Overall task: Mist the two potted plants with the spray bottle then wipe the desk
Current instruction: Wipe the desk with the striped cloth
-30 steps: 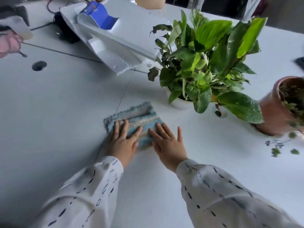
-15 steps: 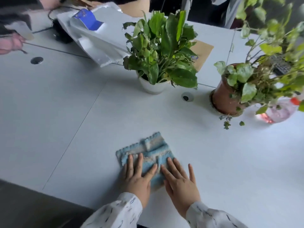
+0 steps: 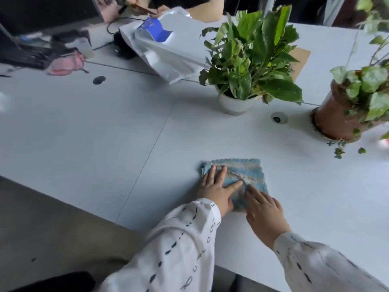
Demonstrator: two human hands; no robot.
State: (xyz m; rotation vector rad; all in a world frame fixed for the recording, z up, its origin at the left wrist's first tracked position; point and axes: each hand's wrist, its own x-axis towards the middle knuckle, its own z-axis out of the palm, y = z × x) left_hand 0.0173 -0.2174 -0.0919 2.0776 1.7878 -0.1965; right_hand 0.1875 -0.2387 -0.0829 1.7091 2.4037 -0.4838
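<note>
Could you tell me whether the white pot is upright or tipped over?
Upright: the white pot stands on its base on the desk, rim up, leaves rising above it.

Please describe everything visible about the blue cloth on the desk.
The blue cloth is a folded, roughly square piece of fuzzy fabric, light blue with paler greyish stripes. It lies flat on the white desk, near its front edge. The left hand presses its left part with straight fingers; the right hand touches its near right corner.
</note>
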